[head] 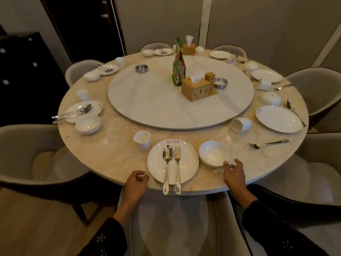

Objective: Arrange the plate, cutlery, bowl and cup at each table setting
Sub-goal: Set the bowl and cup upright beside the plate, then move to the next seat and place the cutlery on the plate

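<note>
Right in front of me a white plate (188, 161) lies at the table edge. A spoon (167, 163) and a fork (177, 163) lie side by side on it, handles past the rim. A white cup (142, 140) stands upright at its upper left. A white bowl (214, 153) sits to its right. My right hand (234, 175) is just below the bowl, fingers apart, thumb at its rim, holding nothing. My left hand (136, 182) rests loosely curled at the table edge, left of the plate, with nothing in it.
To the right, a plate (278, 119), a tipped-over cup (240, 125), a loose fork (267, 144), a spoon (293, 109) and an upturned bowl (270, 98) lie scattered. A lazy Susan (147, 100) carries tissue boxes, a green bag and ashtrays. Padded chairs ring the round marble table (114, 150).
</note>
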